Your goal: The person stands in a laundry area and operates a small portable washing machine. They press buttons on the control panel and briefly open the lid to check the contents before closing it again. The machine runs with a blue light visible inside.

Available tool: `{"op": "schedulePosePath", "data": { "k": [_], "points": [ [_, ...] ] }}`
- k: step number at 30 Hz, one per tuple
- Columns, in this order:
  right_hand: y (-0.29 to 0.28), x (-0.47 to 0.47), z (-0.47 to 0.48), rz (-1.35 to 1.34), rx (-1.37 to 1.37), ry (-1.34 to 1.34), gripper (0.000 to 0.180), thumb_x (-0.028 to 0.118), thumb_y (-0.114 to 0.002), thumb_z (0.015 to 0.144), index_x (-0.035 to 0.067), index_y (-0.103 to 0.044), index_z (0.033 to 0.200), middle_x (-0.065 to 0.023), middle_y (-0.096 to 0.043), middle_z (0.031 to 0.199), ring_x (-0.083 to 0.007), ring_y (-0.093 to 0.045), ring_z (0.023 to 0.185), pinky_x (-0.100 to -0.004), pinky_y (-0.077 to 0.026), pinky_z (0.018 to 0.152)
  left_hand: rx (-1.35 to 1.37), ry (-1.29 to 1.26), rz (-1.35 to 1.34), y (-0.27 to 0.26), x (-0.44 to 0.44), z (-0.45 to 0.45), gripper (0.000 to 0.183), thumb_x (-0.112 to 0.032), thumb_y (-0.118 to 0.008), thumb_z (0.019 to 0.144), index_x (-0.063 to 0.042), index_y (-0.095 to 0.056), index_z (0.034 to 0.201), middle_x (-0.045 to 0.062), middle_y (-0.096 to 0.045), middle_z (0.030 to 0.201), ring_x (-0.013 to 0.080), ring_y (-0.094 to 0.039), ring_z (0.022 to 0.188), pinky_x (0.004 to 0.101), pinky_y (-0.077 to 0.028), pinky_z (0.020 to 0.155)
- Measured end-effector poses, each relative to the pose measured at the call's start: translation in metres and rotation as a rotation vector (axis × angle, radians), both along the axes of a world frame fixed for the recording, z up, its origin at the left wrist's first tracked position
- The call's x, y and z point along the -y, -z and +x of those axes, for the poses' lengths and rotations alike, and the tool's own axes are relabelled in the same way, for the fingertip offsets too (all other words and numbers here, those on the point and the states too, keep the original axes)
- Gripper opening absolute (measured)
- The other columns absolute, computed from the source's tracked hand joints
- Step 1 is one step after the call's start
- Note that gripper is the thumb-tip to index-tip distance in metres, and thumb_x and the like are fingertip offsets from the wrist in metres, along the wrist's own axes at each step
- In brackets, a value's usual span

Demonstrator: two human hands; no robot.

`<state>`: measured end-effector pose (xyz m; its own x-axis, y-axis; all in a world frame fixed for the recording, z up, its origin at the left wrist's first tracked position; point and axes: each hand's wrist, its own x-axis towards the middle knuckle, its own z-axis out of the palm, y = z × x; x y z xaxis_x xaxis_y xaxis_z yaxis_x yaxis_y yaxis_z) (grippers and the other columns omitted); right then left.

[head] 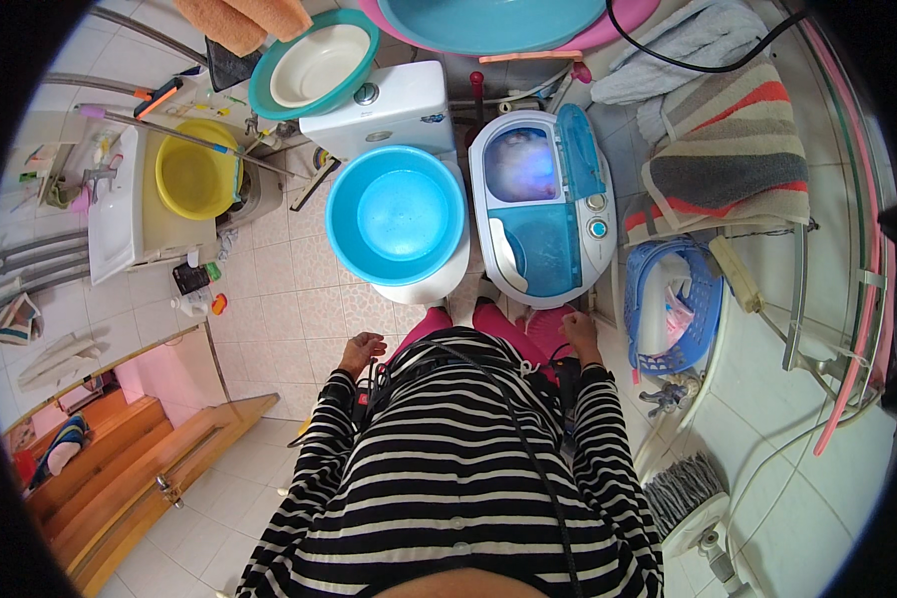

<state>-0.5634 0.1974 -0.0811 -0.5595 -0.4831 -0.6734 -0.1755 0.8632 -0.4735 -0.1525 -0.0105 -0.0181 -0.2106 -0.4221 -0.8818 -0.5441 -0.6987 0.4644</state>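
Note:
My left hand (362,353) hangs beside my left thigh, its fingers loosely curled, holding nothing that shows. On the other side my right hand (579,330) is closed near the washing machine's lower edge; nothing shows in it. Ahead of me stands a small twin-tub washing machine (590,280), its blue wash lid (581,153) raised over sudsy laundry (522,166). The spin side's blue lid is down. To its left, a blue plastic basin (395,215) rests on the toilet, below the white cistern (411,105).
A green basin (263,84) holding a white one sits on the cistern. The sink (123,224) and a yellow basin (194,168) are at left, near a wooden door (194,441). At right are a striped towel (732,164), a blue basket (673,362) and a mop head (684,493).

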Motion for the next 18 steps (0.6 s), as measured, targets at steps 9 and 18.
{"op": "schedulePosePath", "data": {
  "k": [9,18],
  "points": [
    [0.0046,0.0003,0.0008,0.027,-0.016,-0.018,0.025,0.024,-0.045,0.073,0.002,-0.056,0.078,-0.0067,-0.06,0.064,-0.016,-0.058,0.061,-0.0282,-0.045,0.06,0.006,-0.008,0.002,0.0,0.001,0.0009,0.019,-0.017,-0.042,0.08,-0.004,-0.05,0.092,0.006,-0.058,0.081,0.0135,-0.055,0.071,0.0248,-0.041,0.059],
    [0.0053,0.0013,0.0011,0.012,-0.013,-0.005,0.027,0.026,-0.045,0.072,0.002,-0.056,0.078,-0.0069,-0.06,0.063,-0.0163,-0.058,0.061,-0.0281,-0.044,0.061,-0.006,-0.021,0.013,0.0037,0.0019,0.0036,0.02,-0.017,-0.042,0.079,-0.004,-0.05,0.092,0.006,-0.058,0.081,0.0139,-0.055,0.072,0.0258,-0.041,0.06]
  ]
}}
